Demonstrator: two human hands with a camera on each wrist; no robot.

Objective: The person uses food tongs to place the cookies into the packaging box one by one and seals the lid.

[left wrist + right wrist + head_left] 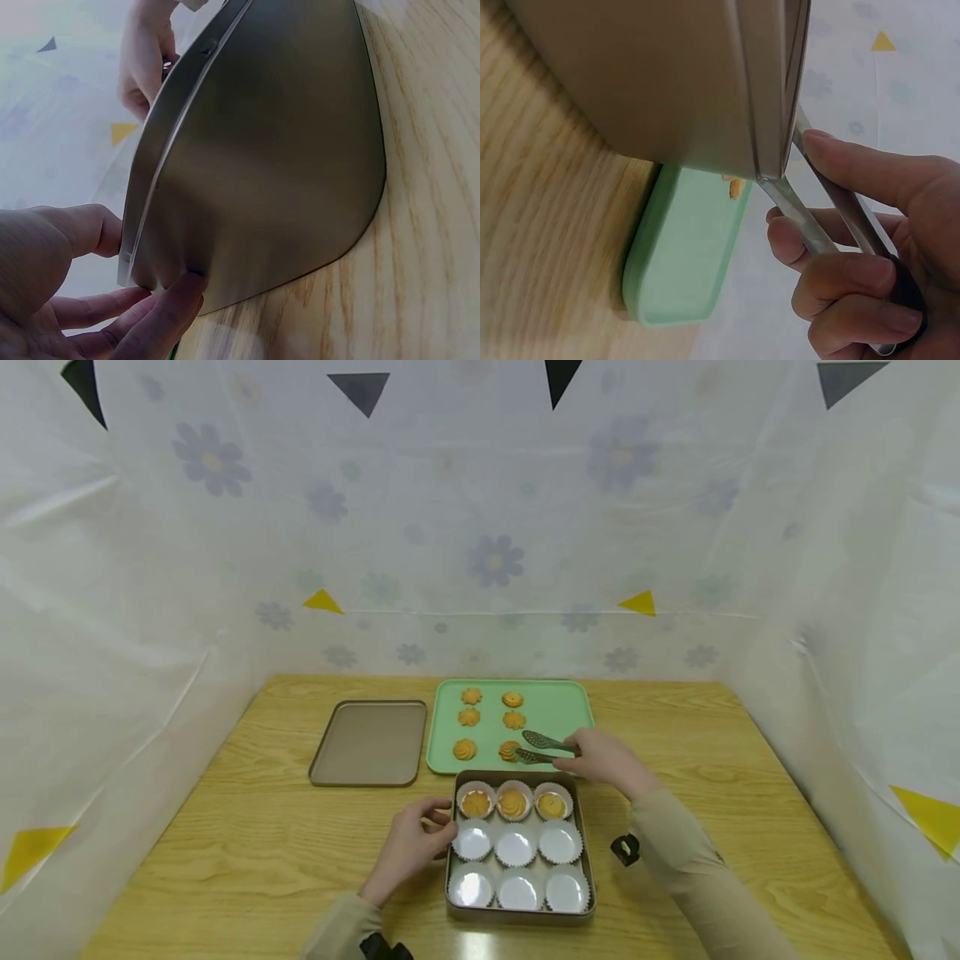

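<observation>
My right hand [603, 762] holds a pair of metal tongs [546, 741], also seen in the right wrist view with the fingers and thumb curled round the handles [847, 214]. The spread tong tips are at a swirled cookie [507, 751] on the green tray [558, 706]. Nearer me stands a deep rectangular metal tin [522, 917] with rows of white paper cups [515, 845]. Three cups in its far row contain cookies [513, 803]; the others are bare. My left hand [411, 842] grips the tin's left edge, thumb at the rim and fingers against the outer wall [247, 180].
Several more cookies [468, 717] lie in two columns on the green tray. Left of it is a flat brown tray [369, 743] with nothing on it. All stand on a wooden table [262, 827], enclosed behind and at the sides by a flower-printed sheet [450, 518].
</observation>
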